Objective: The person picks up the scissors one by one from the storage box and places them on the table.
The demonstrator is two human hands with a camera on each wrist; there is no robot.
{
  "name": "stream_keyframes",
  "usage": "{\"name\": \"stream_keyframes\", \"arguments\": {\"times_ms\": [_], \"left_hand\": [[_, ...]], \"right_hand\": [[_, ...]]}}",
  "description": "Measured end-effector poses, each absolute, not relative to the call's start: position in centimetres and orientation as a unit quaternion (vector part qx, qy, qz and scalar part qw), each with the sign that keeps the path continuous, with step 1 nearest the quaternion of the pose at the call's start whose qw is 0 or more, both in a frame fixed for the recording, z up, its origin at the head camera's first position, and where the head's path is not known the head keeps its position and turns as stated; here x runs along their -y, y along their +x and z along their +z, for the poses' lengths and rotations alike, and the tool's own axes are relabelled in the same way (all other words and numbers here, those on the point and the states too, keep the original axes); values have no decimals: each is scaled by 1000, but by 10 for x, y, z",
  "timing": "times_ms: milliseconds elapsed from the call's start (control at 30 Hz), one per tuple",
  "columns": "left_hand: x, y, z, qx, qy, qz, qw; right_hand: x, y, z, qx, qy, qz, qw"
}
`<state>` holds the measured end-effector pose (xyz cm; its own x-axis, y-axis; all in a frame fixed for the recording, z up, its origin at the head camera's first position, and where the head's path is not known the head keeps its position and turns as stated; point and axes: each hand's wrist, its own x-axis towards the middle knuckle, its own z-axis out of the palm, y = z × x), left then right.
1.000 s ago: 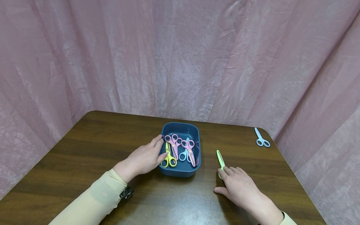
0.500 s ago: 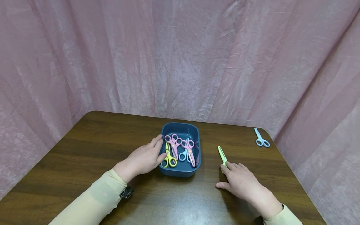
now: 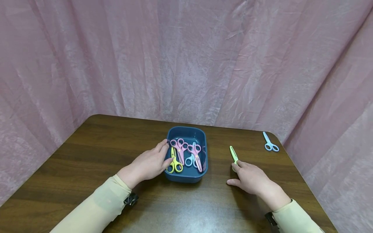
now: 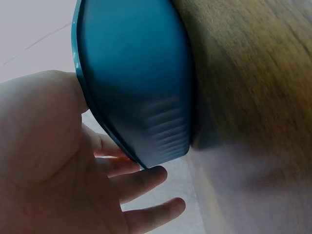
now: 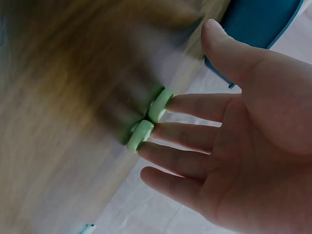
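In the head view my left hand (image 3: 148,165) rests on the left rim of a blue plastic bin (image 3: 187,178), fingers mostly straight and thumb over the edge. Inside lie yellow scissors (image 3: 175,164), several pink scissors (image 3: 197,158) and light blue scissors (image 3: 190,159). To the bin's right my right hand (image 3: 252,179) touches the handle loops of green scissors (image 3: 233,155) lying on the table, blades pointing away. The right wrist view shows straight fingertips against both green loops (image 5: 141,135), thumb apart from them. Part of the loops is hidden in the head view.
Light blue scissors (image 3: 271,145) lie near the far right corner of the brown wooden table (image 3: 122,136). Pink curtains (image 3: 186,64) hang behind the table and along its right side.
My right hand has slid forward and slightly right, moving the green scissors away across the table with its fingertips. My left hand and the bin stay where they were.
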<state>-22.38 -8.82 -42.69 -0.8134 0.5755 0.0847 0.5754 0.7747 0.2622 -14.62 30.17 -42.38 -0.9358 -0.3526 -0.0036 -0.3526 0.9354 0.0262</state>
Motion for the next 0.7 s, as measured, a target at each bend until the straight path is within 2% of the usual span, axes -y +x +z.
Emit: {"name": "stream_keyframes", "arguments": {"times_ms": [700], "left_hand": [[89, -223, -426, -941, 307, 145, 2]], "right_hand": [[-319, -181, -420, 992, 120, -14, -32]]}}
